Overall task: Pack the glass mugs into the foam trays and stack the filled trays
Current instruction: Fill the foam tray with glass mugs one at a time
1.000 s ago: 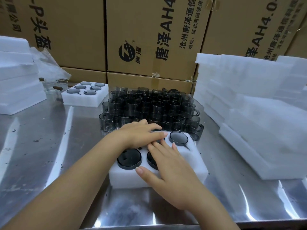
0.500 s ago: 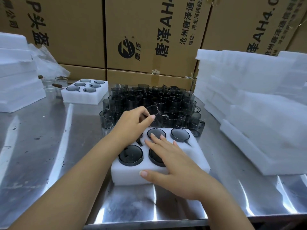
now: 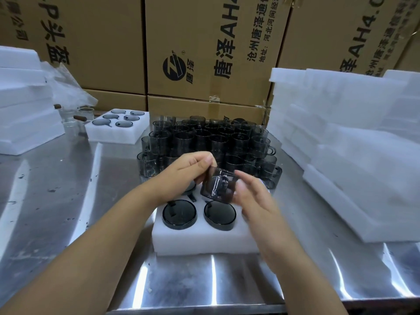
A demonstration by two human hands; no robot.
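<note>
Fingers [image 3: 205, 160] and thumb of the left hand [image 3: 184, 175] pinch the top edge of a dark glass mug [image 3: 217, 188], held tilted just above the foam tray [image 3: 204, 243]. The blurred right hand [image 3: 255, 202] curls round the mug's right side. Seated mugs [image 3: 179, 214] fill the tray's near pockets, and loose mugs [image 3: 204, 137] crowd behind the tray.

Mugs [image 3: 204, 142]: smoky dark-grey see-through glass, same for the lifted mug [image 3: 218, 187]. Foam tray [image 3: 204, 242] at the near edge is plain white, foam stacks [image 3: 341, 133] too. Tabletop [image 3: 56, 201]: silver steel, white glare streaks, dark specks. Boxes [image 3: 204, 42]: brown, black print.
</note>
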